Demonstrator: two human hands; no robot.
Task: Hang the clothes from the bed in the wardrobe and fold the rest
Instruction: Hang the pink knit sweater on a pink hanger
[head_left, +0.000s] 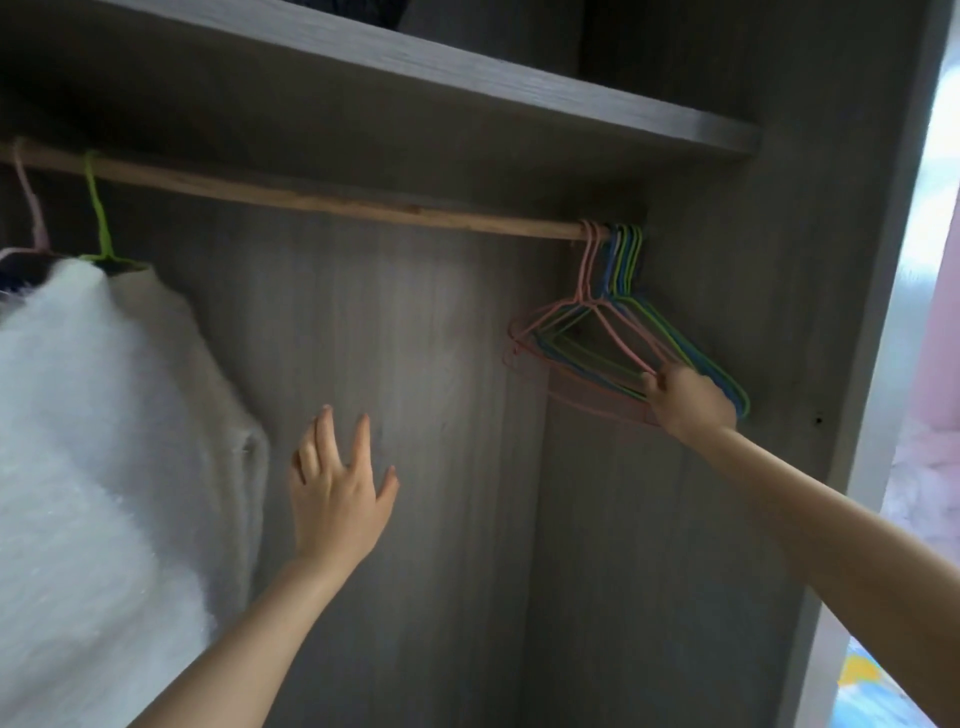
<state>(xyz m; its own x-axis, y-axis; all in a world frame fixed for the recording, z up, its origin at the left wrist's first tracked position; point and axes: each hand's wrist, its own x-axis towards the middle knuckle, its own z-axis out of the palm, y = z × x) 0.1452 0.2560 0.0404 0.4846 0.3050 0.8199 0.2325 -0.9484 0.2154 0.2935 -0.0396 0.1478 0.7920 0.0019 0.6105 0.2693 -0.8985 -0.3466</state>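
Your R hand pinches 1 pink hanger in the bunch; L hand open, fingers spread. 2 garments hang at left on 1 rod.

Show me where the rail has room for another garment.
Free: the long stretch of rail between the green hanger and the empty hangers. Crowded: the right end, where they bunch and the right hand grips one; the left end, with hung clothes.

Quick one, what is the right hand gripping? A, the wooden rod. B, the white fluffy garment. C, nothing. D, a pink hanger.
D: the right hand pinches the sloping arm of a pink hanger hooked at the right end of the rod, far from the white garment.
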